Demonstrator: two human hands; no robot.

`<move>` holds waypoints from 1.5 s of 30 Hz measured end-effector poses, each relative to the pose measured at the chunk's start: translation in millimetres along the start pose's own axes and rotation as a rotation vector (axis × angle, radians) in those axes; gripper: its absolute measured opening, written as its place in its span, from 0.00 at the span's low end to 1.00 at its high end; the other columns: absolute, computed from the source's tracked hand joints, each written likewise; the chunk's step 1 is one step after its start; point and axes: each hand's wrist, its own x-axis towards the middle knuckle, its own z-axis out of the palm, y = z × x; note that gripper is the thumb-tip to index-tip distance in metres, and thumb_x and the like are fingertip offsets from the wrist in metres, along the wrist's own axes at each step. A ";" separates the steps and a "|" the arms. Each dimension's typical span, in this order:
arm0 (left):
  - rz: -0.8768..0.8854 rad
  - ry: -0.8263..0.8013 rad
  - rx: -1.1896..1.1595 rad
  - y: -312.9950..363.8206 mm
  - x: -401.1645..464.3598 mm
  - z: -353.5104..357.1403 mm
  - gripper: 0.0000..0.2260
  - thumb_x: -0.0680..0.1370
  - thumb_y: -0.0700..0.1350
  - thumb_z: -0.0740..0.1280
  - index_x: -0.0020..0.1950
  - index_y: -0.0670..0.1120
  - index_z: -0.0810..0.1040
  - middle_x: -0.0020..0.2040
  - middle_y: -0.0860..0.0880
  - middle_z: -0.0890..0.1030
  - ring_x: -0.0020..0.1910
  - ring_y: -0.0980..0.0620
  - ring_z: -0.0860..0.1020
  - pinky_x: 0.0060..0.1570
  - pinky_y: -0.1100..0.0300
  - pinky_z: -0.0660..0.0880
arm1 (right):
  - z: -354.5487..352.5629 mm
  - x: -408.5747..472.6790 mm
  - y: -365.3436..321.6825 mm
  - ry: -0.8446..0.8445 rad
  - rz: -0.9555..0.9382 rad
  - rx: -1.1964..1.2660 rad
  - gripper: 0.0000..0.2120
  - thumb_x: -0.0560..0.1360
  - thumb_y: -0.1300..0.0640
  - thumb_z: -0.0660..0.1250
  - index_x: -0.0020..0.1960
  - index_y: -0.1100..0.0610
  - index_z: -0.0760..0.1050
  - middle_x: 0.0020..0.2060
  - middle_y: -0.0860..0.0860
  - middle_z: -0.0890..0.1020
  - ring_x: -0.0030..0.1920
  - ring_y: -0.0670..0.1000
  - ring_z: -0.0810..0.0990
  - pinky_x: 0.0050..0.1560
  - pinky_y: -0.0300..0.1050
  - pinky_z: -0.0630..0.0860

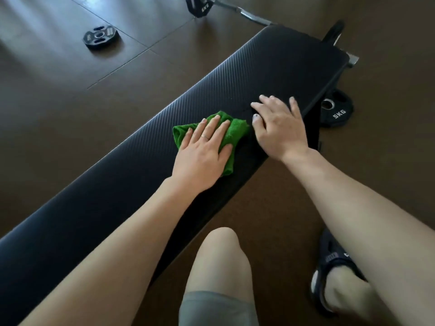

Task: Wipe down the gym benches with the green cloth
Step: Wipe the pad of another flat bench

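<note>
I see a brown floor (70,95) of large tiles, thin seams between them, soft light glaring top left. One plate (100,37) lies flat there. A barbell (226,9) rests far off; another 5KG plate (335,111) sits right.

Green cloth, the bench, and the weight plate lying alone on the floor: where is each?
Green cloth (236,128): head view, on its bare fold beside the fingertips.
Bench (277,67): head view, on the bare black pad near the far end.
Weight plate (100,36): head view, on its top face at upper left.
</note>
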 end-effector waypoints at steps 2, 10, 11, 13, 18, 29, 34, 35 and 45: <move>-0.054 -0.005 -0.019 7.5 31.3 -2.2 0.26 0.86 0.59 0.50 0.84 0.57 0.50 0.85 0.55 0.49 0.83 0.53 0.44 0.81 0.50 0.41 | -2.5 3.4 19.6 -0.012 0.068 -0.014 0.24 0.85 0.46 0.49 0.80 0.42 0.63 0.83 0.47 0.59 0.83 0.50 0.51 0.82 0.56 0.39; 0.049 0.004 0.064 47.4 -41.6 11.4 0.30 0.85 0.61 0.51 0.85 0.54 0.48 0.84 0.53 0.46 0.83 0.51 0.41 0.81 0.49 0.41 | 5.3 3.3 26.7 0.090 0.045 0.116 0.27 0.82 0.46 0.46 0.77 0.44 0.69 0.81 0.49 0.63 0.82 0.52 0.55 0.81 0.55 0.41; 0.053 0.006 0.094 51.0 -50.0 15.4 0.30 0.85 0.60 0.51 0.85 0.53 0.49 0.84 0.52 0.46 0.83 0.50 0.42 0.81 0.49 0.42 | 6.8 2.8 27.1 0.107 0.039 0.112 0.27 0.82 0.46 0.45 0.77 0.44 0.69 0.81 0.49 0.64 0.82 0.53 0.56 0.81 0.56 0.42; 0.063 0.034 0.129 52.7 -48.0 20.4 0.30 0.84 0.60 0.51 0.84 0.51 0.51 0.84 0.50 0.50 0.83 0.48 0.46 0.81 0.47 0.44 | 10.0 3.3 25.8 0.139 0.037 0.108 0.27 0.83 0.47 0.46 0.76 0.45 0.71 0.80 0.50 0.66 0.81 0.54 0.58 0.81 0.57 0.44; 0.080 0.057 0.011 53.4 7.3 18.8 0.28 0.86 0.58 0.53 0.84 0.51 0.54 0.84 0.51 0.53 0.83 0.50 0.47 0.82 0.47 0.47 | 9.0 5.8 25.0 0.133 0.057 0.145 0.26 0.83 0.47 0.45 0.75 0.45 0.73 0.79 0.49 0.67 0.81 0.52 0.59 0.81 0.55 0.43; 0.146 0.111 0.239 56.3 -55.3 36.1 0.35 0.80 0.49 0.70 0.83 0.45 0.58 0.82 0.44 0.59 0.81 0.42 0.57 0.78 0.45 0.56 | -11.1 7.1 30.9 -0.103 0.071 0.308 0.23 0.87 0.51 0.46 0.80 0.43 0.64 0.83 0.43 0.56 0.82 0.44 0.46 0.79 0.49 0.32; 0.132 0.150 0.192 84.3 -7.9 35.5 0.32 0.83 0.50 0.64 0.84 0.45 0.55 0.84 0.44 0.56 0.83 0.43 0.53 0.80 0.46 0.51 | -14.0 13.1 27.8 -0.120 0.118 0.417 0.24 0.87 0.52 0.44 0.79 0.42 0.67 0.83 0.43 0.57 0.82 0.43 0.46 0.80 0.50 0.32; 0.123 0.146 0.177 91.1 0.6 35.4 0.32 0.84 0.51 0.63 0.84 0.45 0.54 0.84 0.45 0.55 0.83 0.43 0.52 0.80 0.47 0.49 | -15.9 14.5 27.7 -0.128 0.128 0.452 0.24 0.87 0.52 0.44 0.78 0.43 0.68 0.82 0.43 0.58 0.82 0.43 0.46 0.80 0.50 0.32; 0.202 0.078 0.241 51.4 -58.2 32.4 0.35 0.80 0.46 0.71 0.83 0.45 0.58 0.83 0.44 0.59 0.81 0.43 0.58 0.77 0.43 0.62 | -22.0 8.3 40.1 -0.161 0.092 0.514 0.25 0.87 0.52 0.43 0.78 0.48 0.68 0.82 0.43 0.60 0.81 0.40 0.49 0.80 0.45 0.36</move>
